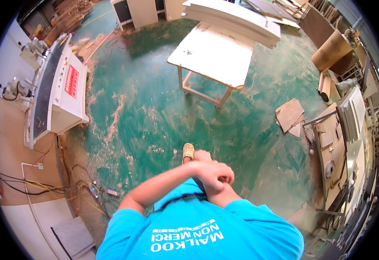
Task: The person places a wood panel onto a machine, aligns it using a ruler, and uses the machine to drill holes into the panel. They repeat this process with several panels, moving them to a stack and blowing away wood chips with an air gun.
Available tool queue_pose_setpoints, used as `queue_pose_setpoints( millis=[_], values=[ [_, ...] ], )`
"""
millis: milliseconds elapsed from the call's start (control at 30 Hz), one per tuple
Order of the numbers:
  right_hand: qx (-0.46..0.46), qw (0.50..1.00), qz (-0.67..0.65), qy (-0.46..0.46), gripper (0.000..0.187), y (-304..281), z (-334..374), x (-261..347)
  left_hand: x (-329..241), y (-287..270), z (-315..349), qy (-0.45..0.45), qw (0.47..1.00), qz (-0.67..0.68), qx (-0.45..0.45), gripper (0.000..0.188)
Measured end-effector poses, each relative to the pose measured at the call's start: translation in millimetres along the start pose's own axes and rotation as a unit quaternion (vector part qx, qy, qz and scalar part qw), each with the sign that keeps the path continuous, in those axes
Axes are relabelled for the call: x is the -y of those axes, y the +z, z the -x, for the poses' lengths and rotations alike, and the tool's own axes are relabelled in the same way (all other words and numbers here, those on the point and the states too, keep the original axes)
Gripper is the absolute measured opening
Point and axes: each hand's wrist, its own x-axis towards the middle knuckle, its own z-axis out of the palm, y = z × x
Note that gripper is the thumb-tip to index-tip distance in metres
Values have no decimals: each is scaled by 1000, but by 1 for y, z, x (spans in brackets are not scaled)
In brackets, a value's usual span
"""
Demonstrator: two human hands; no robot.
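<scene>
My left arm crosses in front of my body, and my left hand [214,173] lies over my right forearm [223,196] with its fingers curled round it. Just beyond, my right hand [202,155] shows only in part; its fingers are hidden or too blurred to read. No tool or object is visible in either hand. Past the hands, one foot in a yellowish clog [188,150] stands on the green floor [155,125].
Ahead stands a white-topped table [211,56] with long white panels [237,21] at its far end. A machine bench [66,89] is on the left, with loose cables [83,186] nearer me. Broken boards [290,115] and a loaded rack [332,160] are on the right.
</scene>
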Motion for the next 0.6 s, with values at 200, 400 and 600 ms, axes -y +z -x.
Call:
queue_pose_setpoints(
  millis=[200,400,600],
  values=[
    [21,996,83,-21,23,-116,-149,64,34,-176,64,-161,924,-317,-144,20],
    [33,985,162,-56,20,-208,-276,163,42,-306,123,-76,957,-139,-242,21],
    [66,960,243,-125,24,-230,-440,249,65,-424,186,30,958,-94,-268,32]
  ],
)
